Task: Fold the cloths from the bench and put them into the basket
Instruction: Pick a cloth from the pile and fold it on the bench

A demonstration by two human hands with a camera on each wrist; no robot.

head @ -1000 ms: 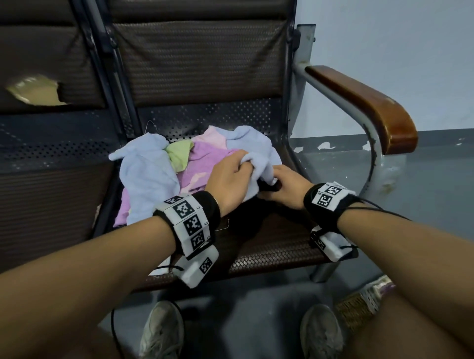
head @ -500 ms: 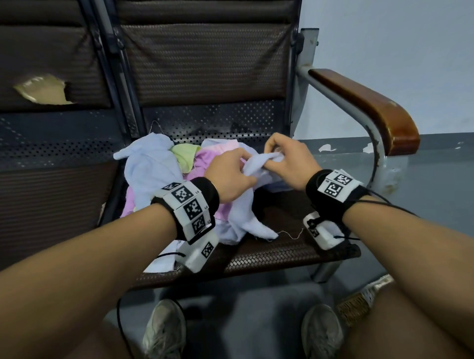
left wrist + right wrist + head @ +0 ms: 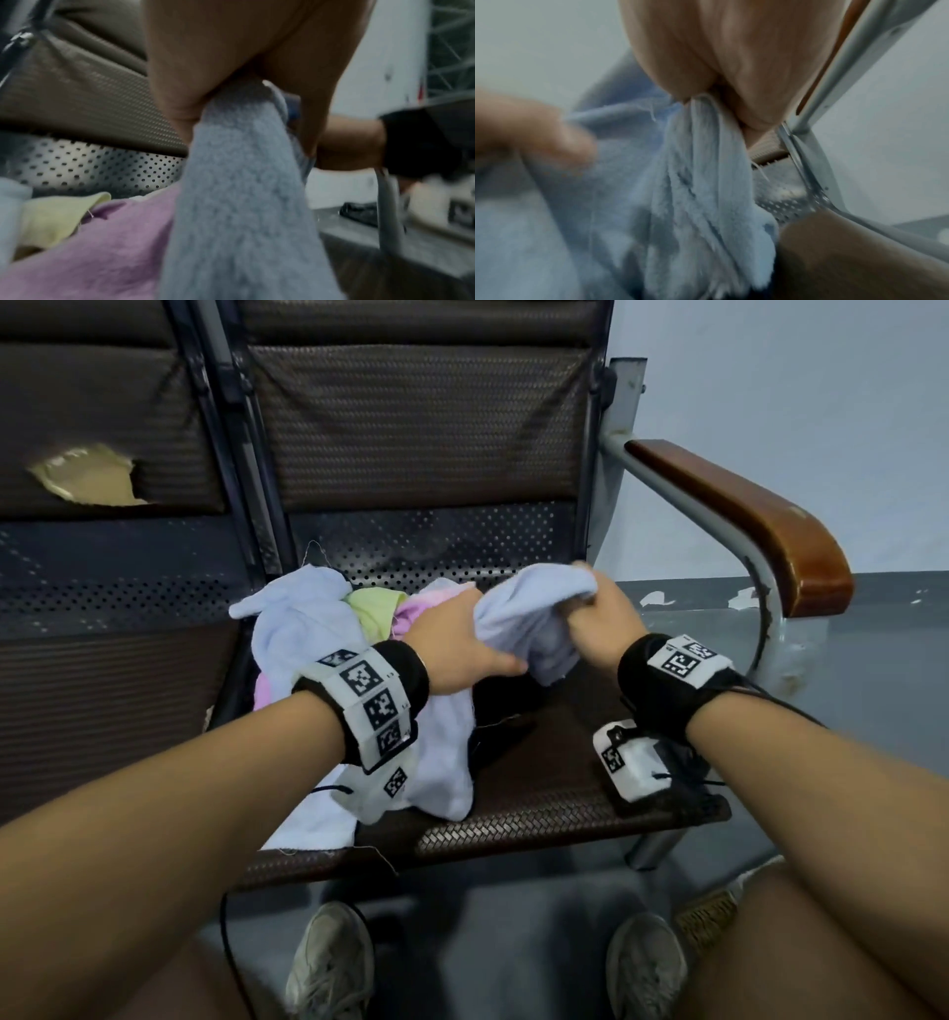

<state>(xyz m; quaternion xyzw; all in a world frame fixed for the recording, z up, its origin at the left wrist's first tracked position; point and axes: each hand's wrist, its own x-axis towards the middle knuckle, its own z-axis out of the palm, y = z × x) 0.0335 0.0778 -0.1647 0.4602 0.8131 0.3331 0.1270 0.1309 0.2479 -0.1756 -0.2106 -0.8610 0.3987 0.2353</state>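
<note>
Both hands, L (image 3: 457, 644) & R (image 3: 603, 621), fingers gripping blue cloth (image 3: 534, 618) above bench (image 3: 539, 803).

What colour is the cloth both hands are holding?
Pale blue cloth, clearest in the head view.

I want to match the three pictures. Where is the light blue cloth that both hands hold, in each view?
Head: the light blue cloth is at the centre, stretched between the left hand and the right hand.
Left wrist: it hangs down the middle from the fingers.
Right wrist: it fills the lower left and centre.
Shared landmark: the perforated metal panel of the bench.
</note>
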